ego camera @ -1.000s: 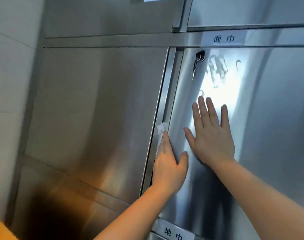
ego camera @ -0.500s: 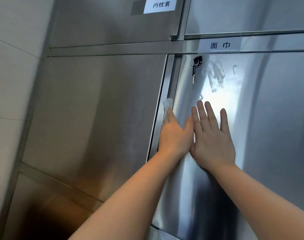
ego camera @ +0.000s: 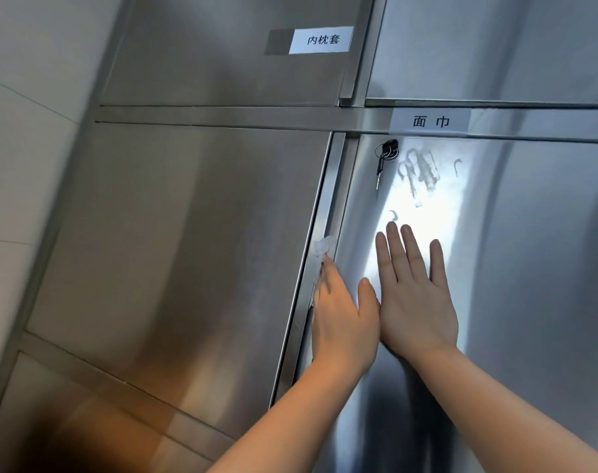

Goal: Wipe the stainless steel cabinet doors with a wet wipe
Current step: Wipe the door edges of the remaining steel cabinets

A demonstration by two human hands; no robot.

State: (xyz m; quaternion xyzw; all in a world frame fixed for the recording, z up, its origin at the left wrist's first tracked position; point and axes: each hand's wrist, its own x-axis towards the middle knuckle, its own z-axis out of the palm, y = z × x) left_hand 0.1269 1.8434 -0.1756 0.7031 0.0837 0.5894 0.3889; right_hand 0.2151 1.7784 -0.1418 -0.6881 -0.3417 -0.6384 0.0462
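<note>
The head view looks up at a bank of stainless steel cabinet doors beside a pale tiled wall [ego camera: 25, 131]. The left hand [ego camera: 342, 319] lies against the left edge of the right-hand door [ego camera: 529, 268], where that door meets the vertical frame strip [ego camera: 319, 240]. Its fingers [ego camera: 330, 274] are straight and together, pointing up along the seam, and they press a crumpled white wet wipe [ego camera: 321, 254] onto the metal. The wipe shows above and to the left of the fingertips, bunched over the strip and the door edge; the rest of it is hidden under the hand. The thumb stands out to the right, touching or nearly touching the other hand.

The right hand [ego camera: 417, 308] rests flat on the same door, just beside the left one. Its fingers [ego camera: 398, 247] are straight and slightly spread, pointing upward, and hold nothing. Both forearms are bare and reach up from the bottom of the frame.

Above the right hand, smeared finger marks [ego camera: 420, 175] show on a bright reflection in the steel. To their left, a bunch of keys [ego camera: 384, 158] hangs from the lock near the door's top left corner. A white label [ego camera: 430, 121] with dark characters sits on the horizontal rail above this door.

The left-hand door [ego camera: 188, 250] is shut and nothing touches its face. Over it, an upper door [ego camera: 222, 56] carries another white label [ego camera: 321, 39]. A further upper door [ego camera: 495, 46] fills the top right corner, and a lower panel [ego camera: 86, 421] shows at the bottom left, dark with reflection.
</note>
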